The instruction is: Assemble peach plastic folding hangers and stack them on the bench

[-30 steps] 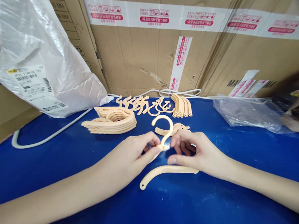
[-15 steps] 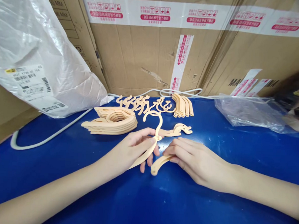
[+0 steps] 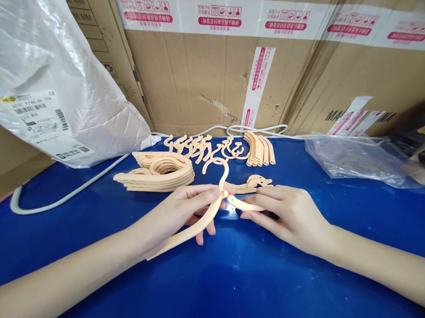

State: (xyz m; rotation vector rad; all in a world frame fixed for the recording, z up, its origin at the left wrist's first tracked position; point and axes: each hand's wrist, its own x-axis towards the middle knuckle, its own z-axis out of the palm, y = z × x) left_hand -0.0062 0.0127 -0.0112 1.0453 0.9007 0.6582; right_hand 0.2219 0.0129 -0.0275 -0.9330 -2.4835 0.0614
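Note:
My left hand [image 3: 195,203] pinches a cream plastic hanger hook with one curved arm attached [image 3: 197,225]; the hook rises above my fingertips and the arm slants down to the left across the palm. From the right, my right hand [image 3: 290,219] grips a second, loose hanger arm [image 3: 244,204]. Its rounded holed end lies close to the joint at the base of the hook; whether they touch I cannot tell. Just behind my hands, another cream hanger piece [image 3: 257,182] lies on the blue table [image 3: 233,285], partly covered by my fingers.
A stack of folded hangers [image 3: 161,172] sits at back left. Loose hooks [image 3: 190,145] and several hanger arms [image 3: 259,150] lie along the back. A silver mailing bag [image 3: 59,73], a white cable [image 3: 69,196], a clear plastic bag [image 3: 359,161] and cardboard boxes [image 3: 203,72] surround the table.
My right hand has turned the loose arm and lifted its end up toward the hook joint. My left hand has shifted slightly, and more of the attached arm shows below it.

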